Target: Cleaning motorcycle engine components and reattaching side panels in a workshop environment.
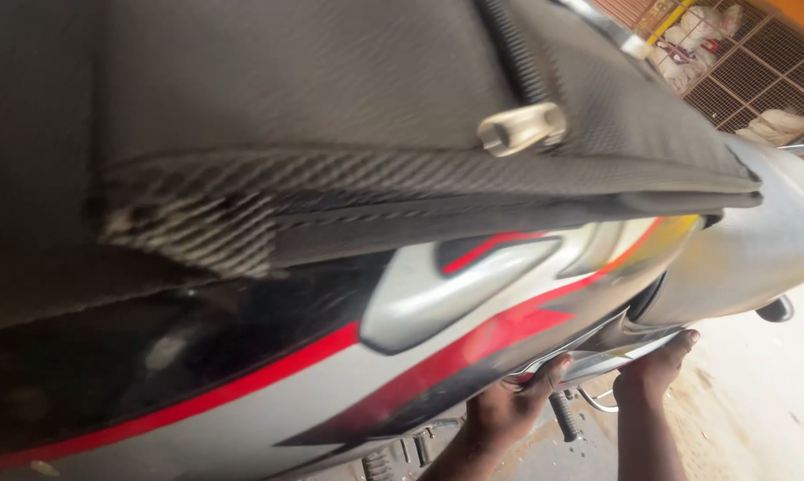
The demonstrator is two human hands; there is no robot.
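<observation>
Black motorcycle seat [313,80] fills the upper frame, closest to the lens: fine woven-textured vinyl, slightly blurred, with a ribbed seam strip running up toward the rear. Seat edge is worn at the lower left, where the cover is frayed to a pale, diagonally ribbed patch [188,223]. One cream-coloured plastic buckle [522,127] sits on the strap near the seat's edge.

Below the seat: glossy side panel [268,419], silver and black with red stripes in angular, pointed shapes. Moulded silver recess [446,289], smooth and rounded, set into the panel just under the seat lip. Rear of the bodywork curves into a plain silver tail section [758,240], matte sheen.

Left hand [507,410]: reaches up under the panel's lower edge, fingers curled against the underside; grip is clenched on the rim of the panel, thumb side hidden. Right hand [656,365]: just beside it, thumb pressed up against the underside of the tail section; fingers hidden, so whether this grip is closed cannot be told. Ribbed black footpeg [564,417] hangs between the two forearms.

Ground: pale sandy concrete floor [758,419]. Background top right: metal grille [749,71] with white sacks behind.
</observation>
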